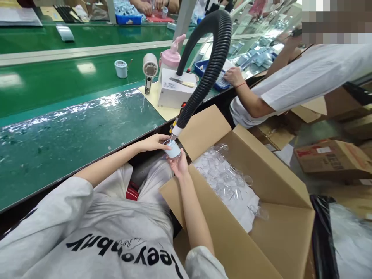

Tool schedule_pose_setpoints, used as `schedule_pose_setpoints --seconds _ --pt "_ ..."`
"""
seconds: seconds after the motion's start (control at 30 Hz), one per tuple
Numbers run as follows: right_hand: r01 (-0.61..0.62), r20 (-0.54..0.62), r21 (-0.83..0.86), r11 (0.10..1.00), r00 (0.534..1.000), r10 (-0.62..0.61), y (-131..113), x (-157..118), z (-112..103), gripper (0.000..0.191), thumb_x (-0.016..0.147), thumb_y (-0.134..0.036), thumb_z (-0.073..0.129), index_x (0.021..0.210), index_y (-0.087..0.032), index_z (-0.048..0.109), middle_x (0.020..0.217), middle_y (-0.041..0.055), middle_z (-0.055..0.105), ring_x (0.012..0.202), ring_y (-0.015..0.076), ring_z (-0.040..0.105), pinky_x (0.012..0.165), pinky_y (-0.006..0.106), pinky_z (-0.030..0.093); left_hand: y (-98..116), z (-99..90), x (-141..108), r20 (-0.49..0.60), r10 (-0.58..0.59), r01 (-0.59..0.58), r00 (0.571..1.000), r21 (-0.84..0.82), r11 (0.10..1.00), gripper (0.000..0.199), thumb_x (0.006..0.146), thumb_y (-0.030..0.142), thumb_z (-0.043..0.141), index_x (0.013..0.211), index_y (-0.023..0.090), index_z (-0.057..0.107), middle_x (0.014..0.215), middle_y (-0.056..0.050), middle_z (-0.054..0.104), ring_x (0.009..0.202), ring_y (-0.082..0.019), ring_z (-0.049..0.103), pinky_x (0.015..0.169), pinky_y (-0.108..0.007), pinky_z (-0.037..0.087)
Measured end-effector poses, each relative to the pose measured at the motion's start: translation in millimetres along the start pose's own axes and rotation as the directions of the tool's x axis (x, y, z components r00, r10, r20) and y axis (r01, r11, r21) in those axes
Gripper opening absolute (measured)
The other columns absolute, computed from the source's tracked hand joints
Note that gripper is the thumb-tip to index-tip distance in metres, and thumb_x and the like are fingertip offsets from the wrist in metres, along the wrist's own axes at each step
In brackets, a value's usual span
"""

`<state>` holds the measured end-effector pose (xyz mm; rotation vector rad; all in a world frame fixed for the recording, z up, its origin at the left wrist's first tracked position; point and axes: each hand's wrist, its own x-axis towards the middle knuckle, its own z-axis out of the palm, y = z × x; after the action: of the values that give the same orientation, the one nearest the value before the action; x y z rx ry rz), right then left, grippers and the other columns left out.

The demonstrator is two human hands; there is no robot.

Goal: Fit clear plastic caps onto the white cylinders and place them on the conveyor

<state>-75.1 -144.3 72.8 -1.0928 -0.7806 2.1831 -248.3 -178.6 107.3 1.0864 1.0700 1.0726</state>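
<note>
Between my two hands is a small light-blue cylindrical part (173, 149), tilted, just under the nozzle (176, 131) at the end of a black corrugated hose (216, 58). My left hand (154, 142) grips it at the upper side, thumb and fingers on its rim. From below and to the right, my right hand (179, 164) cradles it with bent fingers. The hose arches out of a white box-shaped machine (171, 95) on the bench, with a yellow-handled knife (186, 83) lying on top. Whether the nozzle touches the part I cannot tell.
To my right stands an open cardboard box (279, 224) with clear plastic pieces (223, 174) inside. On the green line are a white cylindrical part (121, 69), a handheld fan (150, 69) and a pink-lidded bottle (171, 56). A co-worker's hand (233, 76) is near a blue tray (202, 66).
</note>
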Motion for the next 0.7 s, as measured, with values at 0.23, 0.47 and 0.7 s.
schedule_pose_setpoints --seconds 0.23,0.47,0.7 --pt "-0.021 0.021 -0.077 0.997 1.000 0.022 -2.9 0.6 -1.1 0.044 0.100 -0.057 0.049 0.088 -0.018 0.065 0.059 0.0018 0.068 0.038 0.0108 0.056 0.033 0.016 0.038 1.3 -8.0 -22.5 -0.042 0.051 -0.047 0.998 0.099 0.994 0.066 0.063 0.031 0.091 0.121 0.012 0.064 0.125 -0.014 0.067 0.106 -0.023 0.069 0.098 -0.042 0.055" --pt "0.040 0.045 -0.225 0.974 0.999 -0.030 -10.1 -19.7 6.0 0.051 0.085 -0.068 0.060 0.076 -0.018 0.060 0.048 0.0021 0.063 0.031 0.0094 0.046 0.028 0.017 0.028 15.2 -3.9 -60.9 -0.078 0.242 -0.201 0.967 0.348 0.916 0.042 0.070 0.027 0.085 0.106 0.016 0.068 0.106 -0.006 0.060 0.092 -0.016 0.060 0.077 -0.026 0.056" --pt "0.371 -0.269 -0.450 0.813 0.811 -0.519 -57.0 -107.7 -76.5 0.033 0.078 -0.052 0.071 0.090 -0.022 0.063 0.058 -0.0035 0.062 0.041 0.0103 0.050 0.037 0.019 0.037 23.2 17.1 -80.7 -0.079 0.418 -0.352 0.905 0.410 0.841 0.039 0.082 0.038 0.078 0.117 0.021 0.072 0.104 -0.006 0.055 0.093 -0.017 0.060 0.070 -0.024 0.057"
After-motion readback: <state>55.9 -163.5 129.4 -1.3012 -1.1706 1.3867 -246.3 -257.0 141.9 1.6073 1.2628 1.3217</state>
